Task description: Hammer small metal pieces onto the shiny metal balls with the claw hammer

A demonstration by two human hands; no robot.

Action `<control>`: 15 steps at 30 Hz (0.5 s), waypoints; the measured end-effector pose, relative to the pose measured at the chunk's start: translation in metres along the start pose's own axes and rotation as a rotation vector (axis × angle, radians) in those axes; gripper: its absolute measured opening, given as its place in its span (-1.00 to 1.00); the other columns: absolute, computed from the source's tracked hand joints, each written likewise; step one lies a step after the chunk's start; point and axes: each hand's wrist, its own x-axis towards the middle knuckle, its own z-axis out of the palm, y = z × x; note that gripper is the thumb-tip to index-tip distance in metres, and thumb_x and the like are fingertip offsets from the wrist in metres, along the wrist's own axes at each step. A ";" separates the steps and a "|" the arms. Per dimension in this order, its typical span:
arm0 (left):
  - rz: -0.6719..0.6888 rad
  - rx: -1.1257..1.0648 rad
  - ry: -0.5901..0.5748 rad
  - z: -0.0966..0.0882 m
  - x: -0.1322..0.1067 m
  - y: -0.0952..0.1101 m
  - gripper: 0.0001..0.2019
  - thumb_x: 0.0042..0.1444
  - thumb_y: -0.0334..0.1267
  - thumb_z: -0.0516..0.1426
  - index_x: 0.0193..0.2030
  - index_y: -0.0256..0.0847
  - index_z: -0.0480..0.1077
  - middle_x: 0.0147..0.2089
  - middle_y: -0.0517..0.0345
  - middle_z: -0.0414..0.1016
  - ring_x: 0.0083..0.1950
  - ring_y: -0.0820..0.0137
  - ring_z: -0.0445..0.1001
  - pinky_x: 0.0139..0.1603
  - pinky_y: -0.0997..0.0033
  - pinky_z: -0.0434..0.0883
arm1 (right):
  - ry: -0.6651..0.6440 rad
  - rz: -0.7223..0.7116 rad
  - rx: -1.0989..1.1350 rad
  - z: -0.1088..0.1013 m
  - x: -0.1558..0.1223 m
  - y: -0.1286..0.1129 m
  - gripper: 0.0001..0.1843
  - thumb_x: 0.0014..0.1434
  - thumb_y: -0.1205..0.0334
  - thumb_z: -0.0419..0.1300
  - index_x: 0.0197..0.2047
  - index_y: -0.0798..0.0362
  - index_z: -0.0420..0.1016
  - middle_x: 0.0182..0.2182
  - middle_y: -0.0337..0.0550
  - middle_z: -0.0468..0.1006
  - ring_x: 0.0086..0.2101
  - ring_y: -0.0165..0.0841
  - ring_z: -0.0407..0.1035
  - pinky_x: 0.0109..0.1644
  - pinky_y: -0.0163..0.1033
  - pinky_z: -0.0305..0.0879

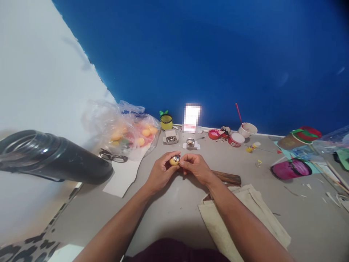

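At the centre of the frame, above the grey surface [169, 203], the left hand [160, 174] and right hand [196, 168] both close their grip on a small yellow ball [174, 160] partly covered in shiny studs, with a silver studded ball [190, 142] just beyond them.

Blue wall [218, 54] behind grey table [174, 207]
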 end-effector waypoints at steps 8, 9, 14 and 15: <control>-0.052 -0.013 -0.003 0.000 -0.001 0.002 -0.58 0.09 -0.24 0.29 0.12 -0.19 0.58 0.10 -0.04 0.63 0.05 0.17 0.58 0.20 0.14 0.44 | -0.021 -0.004 -0.031 -0.003 0.001 0.000 -0.52 -0.05 -0.16 0.51 -0.42 0.10 0.54 -0.49 -0.23 0.55 -0.58 -0.48 0.34 -0.50 -0.33 0.33; -0.045 -0.007 0.003 0.001 -0.001 0.002 -0.59 0.09 -0.25 0.29 0.11 -0.18 0.58 0.11 -0.03 0.62 0.06 0.17 0.57 0.21 0.14 0.44 | -0.020 -0.004 -0.037 -0.003 0.000 0.000 -0.53 -0.05 -0.15 0.51 -0.41 0.10 0.55 -0.49 -0.23 0.56 -0.58 -0.48 0.35 -0.49 -0.33 0.34; 0.000 0.021 0.064 0.005 -0.003 0.003 -0.64 0.07 -0.30 0.28 0.05 -0.13 0.61 0.10 0.00 0.63 0.11 0.15 0.56 0.23 0.13 0.42 | 0.010 -0.023 -0.070 -0.001 0.001 0.003 -0.55 -0.03 -0.13 0.48 -0.41 0.09 0.53 -0.49 -0.23 0.56 -0.58 -0.46 0.39 -0.48 -0.31 0.39; -0.008 0.021 0.079 0.007 -0.003 0.004 -0.64 0.07 -0.30 0.28 0.04 -0.14 0.61 0.10 0.00 0.63 0.11 0.14 0.56 0.22 0.13 0.42 | 0.029 -0.033 -0.074 0.000 0.001 0.004 -0.56 -0.03 -0.12 0.48 -0.41 0.09 0.52 -0.49 -0.24 0.55 -0.57 -0.46 0.39 -0.48 -0.31 0.40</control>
